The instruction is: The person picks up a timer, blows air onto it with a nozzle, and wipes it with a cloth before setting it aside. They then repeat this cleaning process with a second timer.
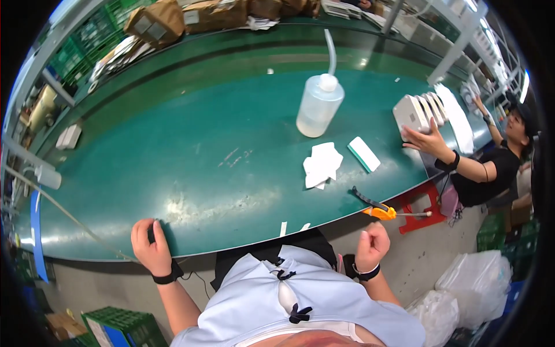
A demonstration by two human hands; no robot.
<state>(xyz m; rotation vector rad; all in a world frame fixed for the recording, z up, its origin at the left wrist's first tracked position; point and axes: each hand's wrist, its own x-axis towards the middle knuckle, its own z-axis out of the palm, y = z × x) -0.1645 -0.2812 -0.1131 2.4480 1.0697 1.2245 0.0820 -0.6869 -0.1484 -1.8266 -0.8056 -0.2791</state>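
My left hand (pixel 150 247) rests at the table's front edge, fingers slightly bent and the thumb apart, with nothing seen in it. My right hand (pixel 373 247) is curled into a loose fist off the front edge; nothing shows in it. Nearest to it lies an orange and black hand tool (pixel 378 211) with a thin rod, sticking out over the edge. Beyond that are a white and green sponge block (pixel 364 155) and a crumpled white wipe (pixel 322 165). A translucent squeeze bottle (pixel 319 107) with a bent spout stands upright behind them, partly filled.
At the right, a co-worker's hand (pixel 428 141) touches a row of white devices (pixel 411 115). A red stool (pixel 422 208) stands below the table. Paper-wrapped parcels (pixel 156 23) line the back. Another bottle (pixel 47 177) is at far left; a green crate (pixel 124 327) sits on the floor.
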